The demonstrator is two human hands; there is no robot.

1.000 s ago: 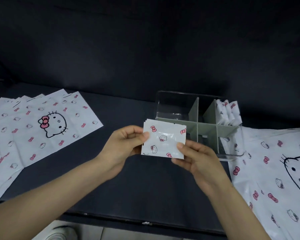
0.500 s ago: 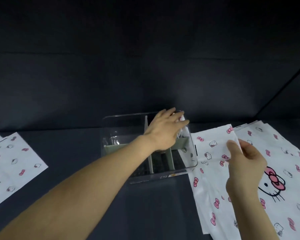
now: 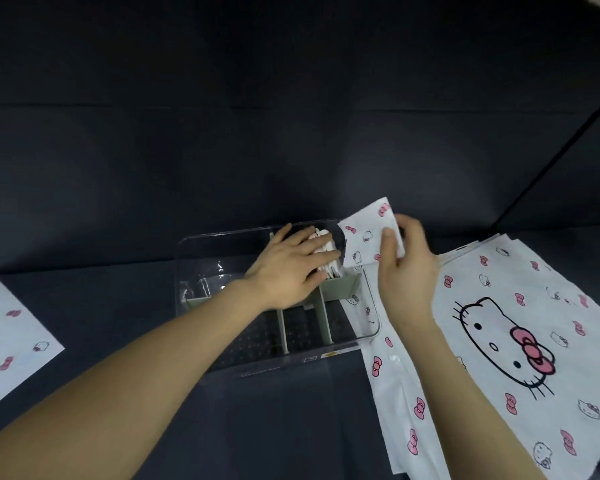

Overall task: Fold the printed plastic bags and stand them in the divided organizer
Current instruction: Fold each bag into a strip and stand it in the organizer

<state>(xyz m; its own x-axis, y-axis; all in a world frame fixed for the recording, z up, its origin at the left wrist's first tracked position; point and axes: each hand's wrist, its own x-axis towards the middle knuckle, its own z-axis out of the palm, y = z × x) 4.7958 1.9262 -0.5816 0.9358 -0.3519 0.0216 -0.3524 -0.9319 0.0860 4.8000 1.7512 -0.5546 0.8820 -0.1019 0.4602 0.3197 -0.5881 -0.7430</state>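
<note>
- The left hand [image 3: 288, 271] lies over the stood bags [image 3: 332, 270] in the organizer's [image 3: 222, 234] back right compartment. Its fingers are straight and close together, seemingly pressing the bags aside to open a slot.
- The right hand [image 3: 406, 271] has thumb and fingers clamped on the folded bag [image 3: 364, 237]. It holds the bag in the air, just beside that compartment's outer corner and not yet inside; I'd say it is ready to slide in.
- Flat bags [image 3: 516, 341] wait on the worktop [image 3: 274, 427], right up against the organizer's right side; another lies far left.
- Half a second ago the right hand was lower, out over the flat bags. It has since come up and in towards the organizer.
- The left hand has kept its place on the stood bags.
</note>
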